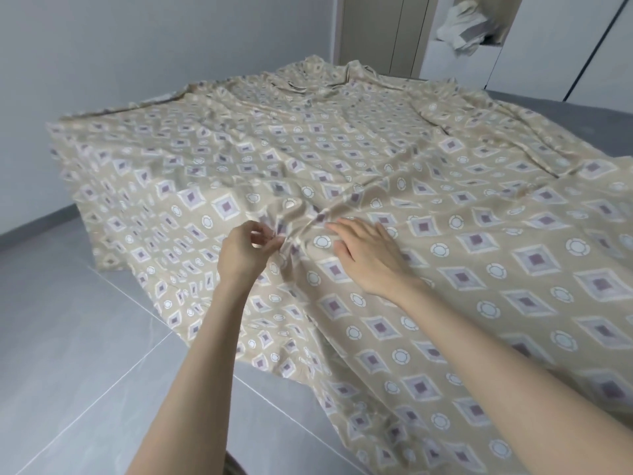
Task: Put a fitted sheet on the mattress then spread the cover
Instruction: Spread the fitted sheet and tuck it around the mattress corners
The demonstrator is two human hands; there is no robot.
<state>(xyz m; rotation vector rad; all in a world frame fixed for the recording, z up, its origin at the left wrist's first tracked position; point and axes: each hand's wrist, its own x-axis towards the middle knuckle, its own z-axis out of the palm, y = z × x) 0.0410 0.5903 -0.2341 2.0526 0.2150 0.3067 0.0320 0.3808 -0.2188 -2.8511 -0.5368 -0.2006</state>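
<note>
**Cover down; crease being worked near its front left**

The cover [376, 159] lay spread wide over the mattress shape (the mattress itself was hidden beneath). It was rumpled along its far edge and right side, and its left edge hung down to the floor [68, 337]. A matte grey patch [274, 399] showed at the cover's near edge. It was probably the fitted sheet, but I could not confirm that. Beyond the cover's far edge stood a cupboard [394, 29] with white cloth [462, 27] bundled in an opening.

The left hand [245, 250] had thumb and fingertips pinched on a small ridge of cloth in the cover's near-left part, where creases fanned out. The right hand [368, 257] lay just right of that pinch, palm down and fingers straight, resting flat on the cover and gripping nothing.

Handling, as judged: the cloth looked thin, light and soft, with a slight sheen, so it likely slides easily over whatever is underneath. A pinch mid-cover seemed only to raise a local pucker. Better holds would be the hem or corners, hands set apart and drawing outward. A flat palm would suit the smoothing.
</note>
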